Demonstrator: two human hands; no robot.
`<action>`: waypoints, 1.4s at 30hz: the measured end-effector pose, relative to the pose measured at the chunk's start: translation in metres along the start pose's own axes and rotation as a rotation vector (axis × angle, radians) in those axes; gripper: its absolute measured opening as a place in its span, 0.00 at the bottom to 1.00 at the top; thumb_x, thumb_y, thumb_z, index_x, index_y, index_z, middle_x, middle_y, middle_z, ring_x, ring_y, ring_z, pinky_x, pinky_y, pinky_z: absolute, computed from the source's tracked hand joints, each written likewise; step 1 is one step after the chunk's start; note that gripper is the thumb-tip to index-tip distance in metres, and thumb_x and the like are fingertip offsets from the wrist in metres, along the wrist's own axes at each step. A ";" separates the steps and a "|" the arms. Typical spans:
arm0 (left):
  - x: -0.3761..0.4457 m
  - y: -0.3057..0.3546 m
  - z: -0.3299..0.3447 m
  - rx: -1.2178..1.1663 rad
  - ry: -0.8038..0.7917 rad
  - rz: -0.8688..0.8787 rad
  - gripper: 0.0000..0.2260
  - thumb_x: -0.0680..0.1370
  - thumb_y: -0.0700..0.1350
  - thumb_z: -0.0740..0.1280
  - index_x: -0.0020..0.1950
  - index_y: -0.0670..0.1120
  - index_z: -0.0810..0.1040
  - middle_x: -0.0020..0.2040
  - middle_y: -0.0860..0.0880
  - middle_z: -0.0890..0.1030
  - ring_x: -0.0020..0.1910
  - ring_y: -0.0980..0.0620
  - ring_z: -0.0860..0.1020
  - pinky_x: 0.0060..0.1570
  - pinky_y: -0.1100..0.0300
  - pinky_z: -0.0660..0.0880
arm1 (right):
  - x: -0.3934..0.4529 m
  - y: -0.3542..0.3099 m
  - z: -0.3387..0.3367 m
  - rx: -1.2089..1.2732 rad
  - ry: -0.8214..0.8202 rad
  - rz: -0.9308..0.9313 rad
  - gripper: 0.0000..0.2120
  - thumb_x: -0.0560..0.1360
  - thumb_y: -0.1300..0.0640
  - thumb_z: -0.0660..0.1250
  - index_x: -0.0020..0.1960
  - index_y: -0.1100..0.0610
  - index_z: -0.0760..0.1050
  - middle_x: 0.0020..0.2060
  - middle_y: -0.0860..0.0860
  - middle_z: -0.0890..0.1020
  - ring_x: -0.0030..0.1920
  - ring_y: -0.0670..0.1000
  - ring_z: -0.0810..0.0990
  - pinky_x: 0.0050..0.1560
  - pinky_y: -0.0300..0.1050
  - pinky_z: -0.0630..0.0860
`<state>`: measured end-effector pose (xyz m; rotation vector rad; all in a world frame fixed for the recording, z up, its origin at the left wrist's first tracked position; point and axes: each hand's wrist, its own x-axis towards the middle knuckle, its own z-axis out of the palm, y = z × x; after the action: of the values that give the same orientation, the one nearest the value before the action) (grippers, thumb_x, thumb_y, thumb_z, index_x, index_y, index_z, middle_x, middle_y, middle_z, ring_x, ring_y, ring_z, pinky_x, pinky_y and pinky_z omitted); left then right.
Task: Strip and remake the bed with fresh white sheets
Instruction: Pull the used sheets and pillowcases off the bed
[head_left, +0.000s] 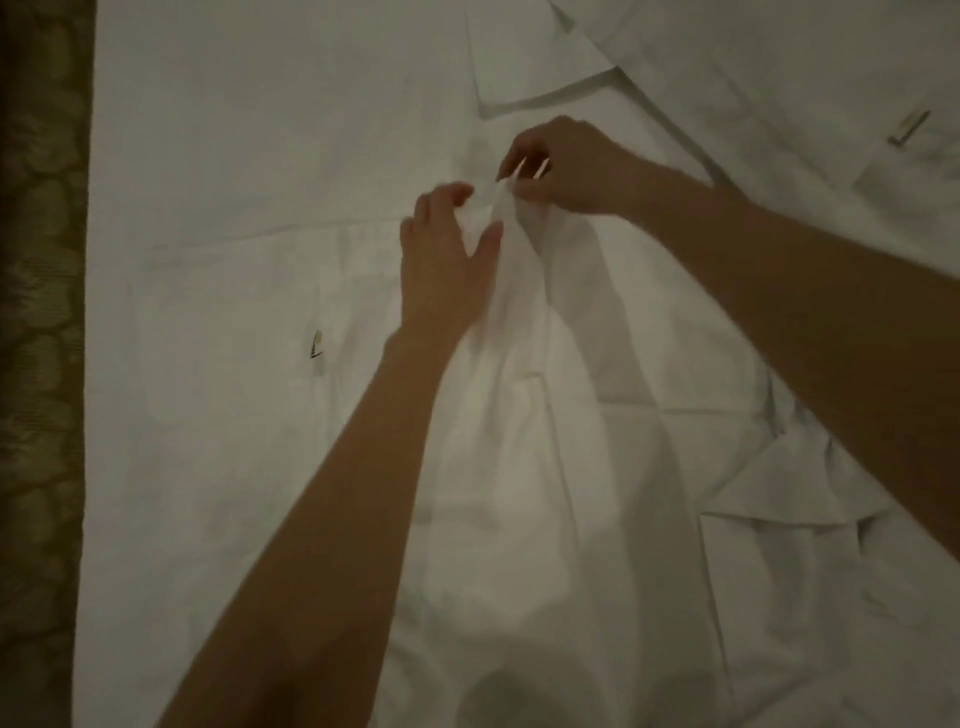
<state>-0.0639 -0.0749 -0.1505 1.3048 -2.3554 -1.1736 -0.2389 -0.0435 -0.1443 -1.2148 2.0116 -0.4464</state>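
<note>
A: Item 1, nearest?
B: Bunched sheet (524, 467), white, pulled up into a ridge off the bed (218, 156). Runs from bottom edge of view up the middle, narrowing to a peak betw. both hands. Folds and creases spread on its right side.

A: Item 2, hands?
B: Left hand (447, 260), just left of the sheet's peak. Fingers curled loosely, thumb against the cloth; whether it really grips, can't tell, blurred. Right hand (561, 166), just beyond and right of the peak, fingertips pinching the top of the sheet, a small corner or strip sticking up betw. fingers. Both forearms bare, coming in from bottom-left and right edge.

A: Item 3, under the sheet?
B: Flat white bed surface, covers most of view. Small dark-and-light tag (316, 345) lying on it, well left of the sheet, beside the left forearm.

A: Item 4, farther on?
B: Folded white cloth (535, 52) w/ a hemmed edge, beyond the sheet's peak, near top of view. Right of that, more white fabric w/ a small yellowish label (909, 126), far upper right of the sheet.

A: Item 5, edges?
B: Patterned carpet (41, 364), brown-gold, strip along the left side, well left of the sheet.
</note>
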 end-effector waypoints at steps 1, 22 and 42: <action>0.018 0.004 0.003 0.059 -0.073 -0.012 0.18 0.78 0.50 0.65 0.65 0.44 0.72 0.62 0.46 0.75 0.60 0.47 0.72 0.59 0.57 0.68 | -0.009 0.007 0.011 0.099 0.109 0.032 0.11 0.74 0.63 0.66 0.56 0.59 0.79 0.45 0.47 0.78 0.43 0.44 0.77 0.41 0.24 0.68; 0.065 0.031 0.027 0.000 -0.178 -0.079 0.08 0.72 0.47 0.70 0.35 0.54 0.74 0.35 0.58 0.77 0.39 0.57 0.77 0.39 0.68 0.73 | -0.217 -0.006 0.181 0.825 0.384 0.651 0.13 0.75 0.52 0.69 0.38 0.60 0.82 0.29 0.50 0.80 0.28 0.43 0.75 0.34 0.36 0.69; 0.052 0.032 0.035 0.287 -0.166 -0.006 0.19 0.78 0.51 0.63 0.69 0.54 0.67 0.67 0.52 0.71 0.68 0.52 0.68 0.63 0.50 0.59 | -0.253 -0.004 0.198 1.020 0.215 0.757 0.09 0.74 0.54 0.72 0.37 0.56 0.82 0.22 0.44 0.78 0.22 0.39 0.73 0.25 0.32 0.67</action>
<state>-0.1322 -0.0869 -0.1605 1.3453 -2.7241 -1.0081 -0.0183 0.1887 -0.1717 0.2170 1.8055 -1.0376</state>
